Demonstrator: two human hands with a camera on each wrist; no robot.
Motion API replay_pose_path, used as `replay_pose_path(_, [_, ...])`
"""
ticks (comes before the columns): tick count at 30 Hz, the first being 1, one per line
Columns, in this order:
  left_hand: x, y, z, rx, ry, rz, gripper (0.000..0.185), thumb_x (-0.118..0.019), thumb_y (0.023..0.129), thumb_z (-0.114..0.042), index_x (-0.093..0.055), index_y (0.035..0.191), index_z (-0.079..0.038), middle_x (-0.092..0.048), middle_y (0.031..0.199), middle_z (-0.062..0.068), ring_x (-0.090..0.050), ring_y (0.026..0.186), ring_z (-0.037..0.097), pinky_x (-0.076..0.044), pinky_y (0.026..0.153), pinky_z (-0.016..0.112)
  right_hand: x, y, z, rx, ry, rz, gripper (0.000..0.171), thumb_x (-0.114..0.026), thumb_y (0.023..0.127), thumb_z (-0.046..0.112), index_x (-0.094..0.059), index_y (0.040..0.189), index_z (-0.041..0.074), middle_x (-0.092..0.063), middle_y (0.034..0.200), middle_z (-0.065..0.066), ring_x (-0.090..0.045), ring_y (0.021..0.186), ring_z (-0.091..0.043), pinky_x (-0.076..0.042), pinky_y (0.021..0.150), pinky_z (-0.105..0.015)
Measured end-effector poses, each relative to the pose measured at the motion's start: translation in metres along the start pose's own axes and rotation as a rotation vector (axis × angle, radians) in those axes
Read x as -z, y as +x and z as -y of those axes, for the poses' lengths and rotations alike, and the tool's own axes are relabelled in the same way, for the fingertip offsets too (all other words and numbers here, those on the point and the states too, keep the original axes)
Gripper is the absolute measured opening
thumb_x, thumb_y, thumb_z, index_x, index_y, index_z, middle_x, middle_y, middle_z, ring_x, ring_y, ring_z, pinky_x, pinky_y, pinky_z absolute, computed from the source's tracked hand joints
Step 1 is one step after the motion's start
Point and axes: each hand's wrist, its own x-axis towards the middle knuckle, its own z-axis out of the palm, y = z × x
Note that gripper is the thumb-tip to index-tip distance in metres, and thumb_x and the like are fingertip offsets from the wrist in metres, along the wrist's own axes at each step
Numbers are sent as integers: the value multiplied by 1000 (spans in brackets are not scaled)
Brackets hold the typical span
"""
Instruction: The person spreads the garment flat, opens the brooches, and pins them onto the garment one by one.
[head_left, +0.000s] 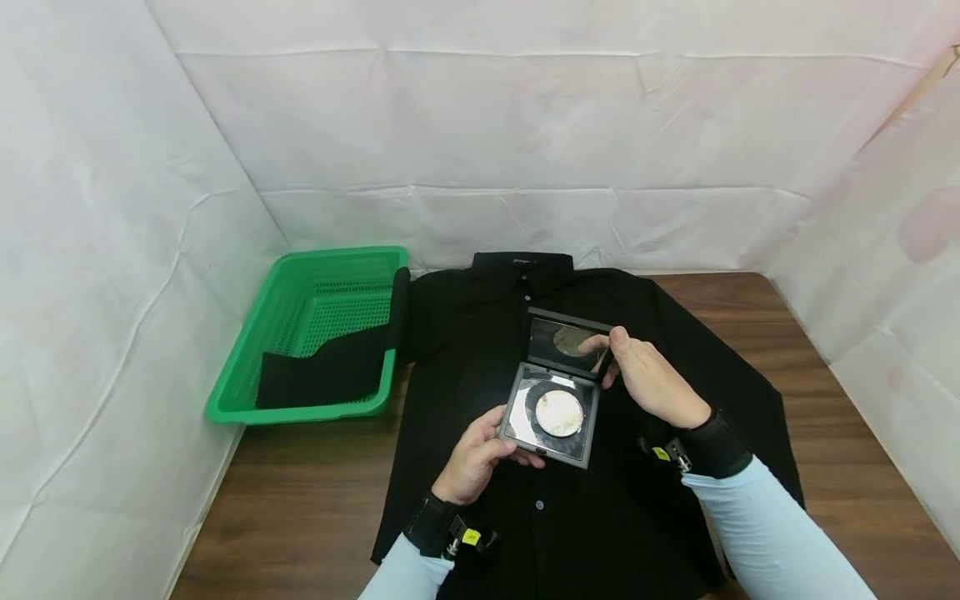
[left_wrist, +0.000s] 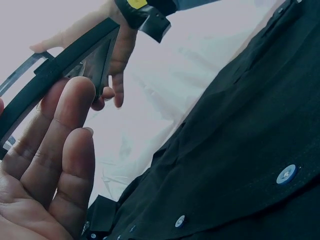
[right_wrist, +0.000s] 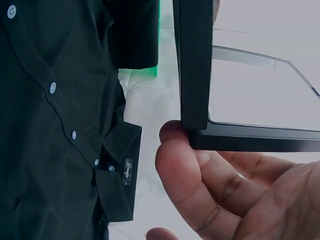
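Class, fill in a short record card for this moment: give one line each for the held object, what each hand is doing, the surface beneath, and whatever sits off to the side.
Held object: square black case, hinged open, pale round disc inside
Left hand: grips the case's lower left edge
Right hand: holds the raised lid by its right edge
Beneath: black shirt spread flat, buttoned, on a wooden table
To the side: green basket at the left, one shirt sleeve lying in it

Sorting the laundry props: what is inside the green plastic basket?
One black sleeve of the black button shirt lies draped inside the green plastic basket. The mesh floor beneath the sleeve is covered, so anything there cannot be seen.
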Motion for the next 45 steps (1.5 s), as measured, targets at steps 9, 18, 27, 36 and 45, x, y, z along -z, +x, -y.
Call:
replay_pose_path(9, [1,1,0,-34,13,-4,45,-35,93,8,-30,137,16,-52,107,46,-70,83,25,-54,73,35,-1,0,-3,-2,1,21,73,-4,103,47,-60,126,7,-66,96,-7,-64,76,-24,-47,75,-36])
replay_pose_path(18, [0,1,0,-7,-7,-120,40,-42,93,7,-34,132,11,-70,102,11,-71,82,21,-53,73,29,-3,-4,-2,1,23,-39,57,-19,106,43,-47,136,3,-66,110,-12,-65,94,-25,-45,88,-48])
replay_pose_path(27, [1,3,-1,15,19,-207,40,-44,97,0,-30,134,5,-57,113,40,-69,91,24,-54,75,29,-28,-8,0,216,-178,-256,39,-77,83,25,-62,113,7,-62,99,0,-59,88,-11,-50,75,-30])
replay_pose_path(36, [2,2,0,45,58,-193,30,-47,97,-2,-33,121,9,-57,118,36,-69,91,24,-54,76,31,-52,-5,6,350,-330,-177,70,-81,73,49,-59,127,10,-55,114,-2,-46,100,-16,-43,76,-30])
replay_pose_path(45, [2,1,1,54,59,-157,31,-46,98,-3,-31,122,11,-58,122,31,-69,93,24,-54,76,31,-56,-5,6,358,-361,-177,75,-82,70,50,-59,129,11,-52,111,-3,-44,97,-17,-41,75,-31])
